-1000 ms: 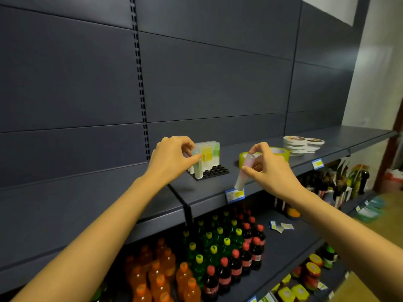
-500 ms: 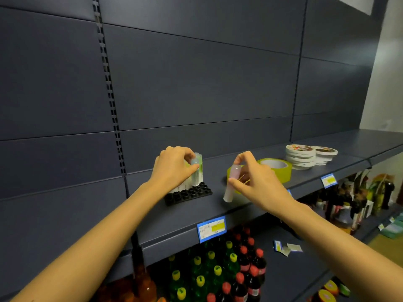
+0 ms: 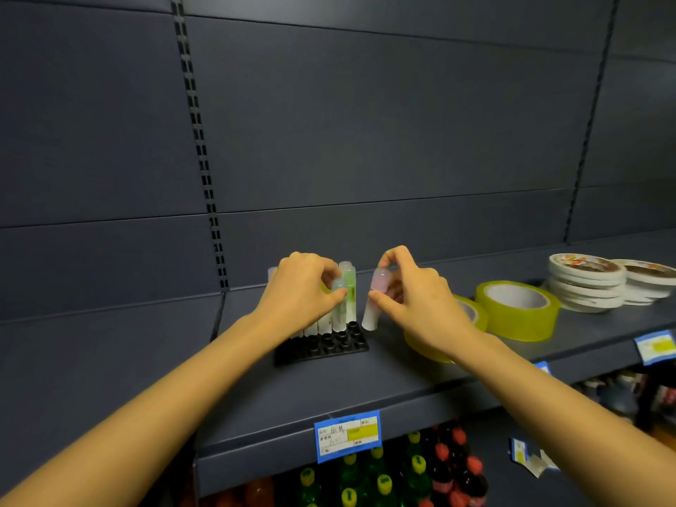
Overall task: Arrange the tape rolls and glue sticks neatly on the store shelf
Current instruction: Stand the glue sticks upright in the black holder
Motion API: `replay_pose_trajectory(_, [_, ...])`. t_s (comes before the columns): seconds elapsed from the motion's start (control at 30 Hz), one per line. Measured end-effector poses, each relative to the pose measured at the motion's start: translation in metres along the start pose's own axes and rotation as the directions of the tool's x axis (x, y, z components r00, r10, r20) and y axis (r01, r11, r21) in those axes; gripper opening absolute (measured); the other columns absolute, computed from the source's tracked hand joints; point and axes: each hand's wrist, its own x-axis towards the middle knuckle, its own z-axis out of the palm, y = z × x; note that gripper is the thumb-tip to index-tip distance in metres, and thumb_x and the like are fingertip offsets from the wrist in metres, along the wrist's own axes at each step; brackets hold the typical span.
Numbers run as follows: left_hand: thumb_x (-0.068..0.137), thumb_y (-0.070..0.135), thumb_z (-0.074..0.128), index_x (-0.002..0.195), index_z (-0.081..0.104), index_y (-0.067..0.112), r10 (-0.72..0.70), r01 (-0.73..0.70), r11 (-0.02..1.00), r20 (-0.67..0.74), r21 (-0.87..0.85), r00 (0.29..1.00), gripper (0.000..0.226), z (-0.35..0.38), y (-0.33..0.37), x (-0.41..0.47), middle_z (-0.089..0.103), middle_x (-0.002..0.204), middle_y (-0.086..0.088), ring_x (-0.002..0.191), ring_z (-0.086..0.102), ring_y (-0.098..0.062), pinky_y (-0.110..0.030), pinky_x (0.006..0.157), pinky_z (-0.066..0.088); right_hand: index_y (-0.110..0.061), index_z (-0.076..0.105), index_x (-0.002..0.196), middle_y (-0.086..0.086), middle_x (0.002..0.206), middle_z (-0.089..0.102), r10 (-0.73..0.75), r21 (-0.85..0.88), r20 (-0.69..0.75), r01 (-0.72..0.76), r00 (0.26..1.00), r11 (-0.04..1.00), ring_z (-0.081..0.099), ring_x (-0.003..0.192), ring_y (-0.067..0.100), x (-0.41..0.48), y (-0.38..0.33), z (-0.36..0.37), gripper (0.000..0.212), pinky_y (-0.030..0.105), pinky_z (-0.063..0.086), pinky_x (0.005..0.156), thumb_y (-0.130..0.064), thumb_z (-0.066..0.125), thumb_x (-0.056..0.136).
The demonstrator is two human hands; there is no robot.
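On the dark shelf [image 3: 365, 389] stands a black holder tray [image 3: 325, 347] with several pale glue sticks upright in its back rows. My left hand [image 3: 300, 294] pinches a bluish-capped glue stick [image 3: 339, 309] at the tray's right side. My right hand [image 3: 413, 298] pinches a pink-capped glue stick [image 3: 374, 301], tilted, its foot just right of the tray. Two yellow tape rolls lie to the right: the large one [image 3: 517, 311] and a smaller one [image 3: 472, 312] partly behind my right wrist. White tape rolls [image 3: 585, 283] are stacked further right.
A second white tape stack [image 3: 647, 281] sits at the far right. Blue price tags [image 3: 347, 435] hang on the shelf's front edge. Bottles with coloured caps [image 3: 417, 470] fill the shelf below. The back panel rises just behind the glue sticks.
Both hands came closer together at the tray. The pink-capped stick moved left, up to the tray's right edge, and the view shifted closer to the shelf.
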Motion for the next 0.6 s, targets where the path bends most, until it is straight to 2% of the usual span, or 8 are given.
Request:
replay_pose_trajectory(0.1, [0.086,0.039,0.059,0.099,0.069,0.019,0.055,-0.051,0.986,-0.023,0.156,0.998,0.026,0.005,0.004,0.000,0.067,0.097,0.002,0.098,0.053,-0.018,-0.033,0.080,0.045,-0.022,0.040,0.106,-0.007,0.073,0.063,-0.050,0.013,0.016,0.050,0.999,0.999,0.061,0.076,0.024,0.012,0.007,0.010,0.028,0.034,0.046,0.070,-0.029,0.061,0.087])
replay_pose_trajectory(0.17, [0.092,0.041,0.048,0.105,0.066,0.018,0.148,-0.133,0.918,-0.011,0.373,0.989,0.032,0.008,0.006,0.000,0.056,0.104,0.001,0.099,0.045,-0.018,-0.027,0.072,0.032,-0.022,0.040,0.106,-0.006,0.074,0.064,-0.082,0.021,0.037,0.081,0.996,0.996,0.061,0.076,0.025,0.019,0.011,0.015,0.029,0.033,0.045,0.069,-0.029,0.061,0.087])
replay_pose_trajectory(0.23, [0.096,0.040,0.037,0.107,0.060,0.015,0.178,-0.166,0.857,0.023,0.488,0.984,0.036,0.012,0.006,-0.001,0.048,0.107,-0.001,0.098,0.041,-0.019,-0.027,0.071,0.024,-0.021,0.040,0.106,-0.003,0.077,0.066,-0.105,0.049,0.058,0.102,0.993,0.994,0.062,0.077,0.026,0.025,0.015,0.020,0.029,0.036,0.048,0.072,-0.029,0.061,0.087])
replay_pose_trajectory(0.37, [0.098,0.037,0.032,0.110,0.058,0.011,0.181,-0.160,0.825,0.015,0.541,0.983,0.039,0.016,0.007,-0.006,0.048,0.104,-0.004,0.095,0.042,-0.022,-0.029,0.071,0.025,-0.018,0.039,0.111,0.002,0.086,0.067,-0.163,0.054,0.128,0.157,0.978,0.986,0.061,0.086,0.030,0.032,0.018,0.028,0.032,0.039,0.049,0.078,-0.031,0.060,0.089])
replay_pose_trajectory(0.53, [0.096,0.040,0.034,0.113,0.062,0.019,0.105,-0.086,0.858,-0.010,0.506,0.994,0.039,0.010,0.010,-0.006,0.045,0.100,0.000,0.086,0.032,-0.015,-0.026,0.071,0.021,-0.020,0.047,0.115,0.000,0.106,0.061,-0.282,-0.180,0.137,0.304,0.950,0.936,0.059,0.097,0.030,0.040,0.018,0.023,0.029,0.034,0.043,0.071,-0.040,0.049,0.094])
replay_pose_trajectory(0.6, [0.095,0.038,0.040,0.112,0.065,0.018,0.062,-0.019,0.880,-0.074,0.475,0.995,0.037,0.003,0.011,-0.010,0.048,0.097,-0.001,0.085,0.039,-0.016,-0.026,0.070,0.025,-0.022,0.054,0.112,-0.002,0.106,0.058,-0.336,-0.270,0.138,0.362,0.932,0.892,0.059,0.097,0.027,0.045,0.016,0.015,0.030,0.030,0.035,0.064,-0.045,0.043,0.095])
